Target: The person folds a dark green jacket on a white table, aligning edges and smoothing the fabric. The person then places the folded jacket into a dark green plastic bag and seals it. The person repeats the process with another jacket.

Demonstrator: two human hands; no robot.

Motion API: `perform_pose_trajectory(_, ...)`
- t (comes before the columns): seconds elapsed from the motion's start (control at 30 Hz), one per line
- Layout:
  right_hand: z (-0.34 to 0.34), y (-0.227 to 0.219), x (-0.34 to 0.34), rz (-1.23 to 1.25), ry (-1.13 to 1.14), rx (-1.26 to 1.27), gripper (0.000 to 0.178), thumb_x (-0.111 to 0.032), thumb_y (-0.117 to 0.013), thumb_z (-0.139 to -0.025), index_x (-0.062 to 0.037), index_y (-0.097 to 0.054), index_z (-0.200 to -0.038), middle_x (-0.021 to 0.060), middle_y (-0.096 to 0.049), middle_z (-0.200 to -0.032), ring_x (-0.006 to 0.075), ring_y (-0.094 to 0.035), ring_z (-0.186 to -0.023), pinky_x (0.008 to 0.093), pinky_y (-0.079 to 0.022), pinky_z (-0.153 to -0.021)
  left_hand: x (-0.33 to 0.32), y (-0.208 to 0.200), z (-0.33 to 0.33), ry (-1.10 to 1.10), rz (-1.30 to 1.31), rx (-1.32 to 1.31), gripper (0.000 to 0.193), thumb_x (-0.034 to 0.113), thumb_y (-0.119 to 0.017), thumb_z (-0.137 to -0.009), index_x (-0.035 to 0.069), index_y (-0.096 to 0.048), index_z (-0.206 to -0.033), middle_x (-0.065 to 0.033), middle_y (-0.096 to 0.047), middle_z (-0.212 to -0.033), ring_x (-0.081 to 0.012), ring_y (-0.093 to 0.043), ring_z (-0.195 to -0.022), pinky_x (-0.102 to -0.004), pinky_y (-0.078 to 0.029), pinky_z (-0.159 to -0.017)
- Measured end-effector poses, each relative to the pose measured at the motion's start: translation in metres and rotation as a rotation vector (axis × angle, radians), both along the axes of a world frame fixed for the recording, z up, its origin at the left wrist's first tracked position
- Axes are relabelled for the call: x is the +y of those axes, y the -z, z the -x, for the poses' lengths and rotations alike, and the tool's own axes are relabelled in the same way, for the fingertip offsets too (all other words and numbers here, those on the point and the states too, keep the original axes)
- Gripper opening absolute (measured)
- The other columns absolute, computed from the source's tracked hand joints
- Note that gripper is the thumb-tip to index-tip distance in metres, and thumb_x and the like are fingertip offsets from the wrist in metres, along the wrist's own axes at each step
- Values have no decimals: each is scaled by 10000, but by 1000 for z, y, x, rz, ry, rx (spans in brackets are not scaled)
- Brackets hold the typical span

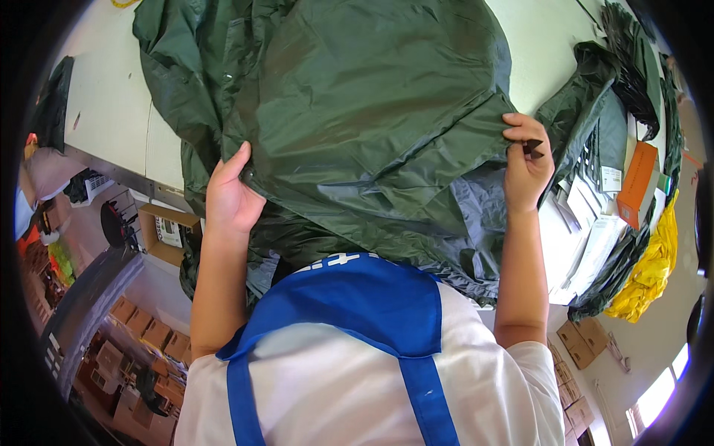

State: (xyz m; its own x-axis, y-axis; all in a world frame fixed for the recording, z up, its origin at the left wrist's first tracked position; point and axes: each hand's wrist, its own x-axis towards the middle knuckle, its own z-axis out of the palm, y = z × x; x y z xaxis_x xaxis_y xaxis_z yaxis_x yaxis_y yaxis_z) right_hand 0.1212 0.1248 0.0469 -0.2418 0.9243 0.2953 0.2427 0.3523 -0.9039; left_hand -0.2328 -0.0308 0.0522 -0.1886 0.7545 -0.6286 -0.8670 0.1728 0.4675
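Note:
A dark green waterproof garment (372, 97) with a smooth, creased surface and snap buttons lies across the table in front of me and hangs over its near edge. At its left edge, my left hand (232, 195) grips the cloth with the thumb on top; the other fingers are mostly hidden. My right hand (529, 160) pinches the garment's right edge between thumb and fingers. From that same hand sticks out a small dark two-pointed tool (533, 149), perhaps thread snips, the rest of it hidden in the palm. A greyish inner side shows near the right hand.
The white table (111, 111) extends behind the garment. To the right are more dark green garments (587, 97), white papers (584, 223), an orange box (637, 184) and a yellow garment (651, 260). An open cardboard box (167, 234) stands below the table's left edge. At far left a person (48, 178) is partly visible.

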Motion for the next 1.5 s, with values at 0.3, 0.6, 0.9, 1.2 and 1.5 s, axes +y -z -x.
perform_pose_trajectory(0.3, 7, -17, -22, -153, 72, -86, 246, 181, -548, -709, -27, -627, -814, 101, -658, -990, 147, -579, -779, 230, -440, -637, 0, -2, 0, -1, 86, 247, 423, 61, -513, -912, -2, -412, -1318, -143, -502, -1304, -253, -505, -1177, -404, -408, -997)
perform_pose_trajectory(0.6, 33, -31, -41, -154, -12, -159, 275, 163, -597, -675, -35, -657, -856, 122, -660, -974, 246, -636, -887, 296, -511, -738, 32, -49, -85, 157, -239, 2060, 740, 46, -713, -708, 12, -335, -1342, -223, -391, -1326, -359, -411, -1226, -411, -320, -1042)
perform_pose_trajectory(0.9, -55, 21, 113, 11, 575, -601, 294, -77, -548, -847, -193, -666, -1090, 285, -411, -1338, 353, -590, -1006, 379, -495, -853, 90, 51, -110, 1017, -303, 1795, 489, -18, -497, -777, 187, -573, -1215, -126, -524, -881, -314, -582, -818, -409, -482, -709)
perform_pose_trajectory(1.2, -71, -53, 107, 353, 363, -292, 337, -115, -476, -930, -58, -557, -1252, 19, -577, -821, 74, -475, -583, 214, -388, -524, 125, -4, -118, 785, -401, 1436, 542, 132, -701, -783, 129, -518, -1294, -110, -478, -1259, -272, -518, -1110, -361, -462, -870)
perform_pose_trajectory(1.5, -17, -46, -116, 364, -444, -654, 389, 62, -566, -646, -79, -668, -994, 219, -624, -999, 355, -618, -869, 377, -503, -782, 118, -27, -148, 859, -651, 800, 379, 29, -656, -817, 1, -576, -1187, -41, -670, -1054, -114, -596, -957, -269, -446, -874)
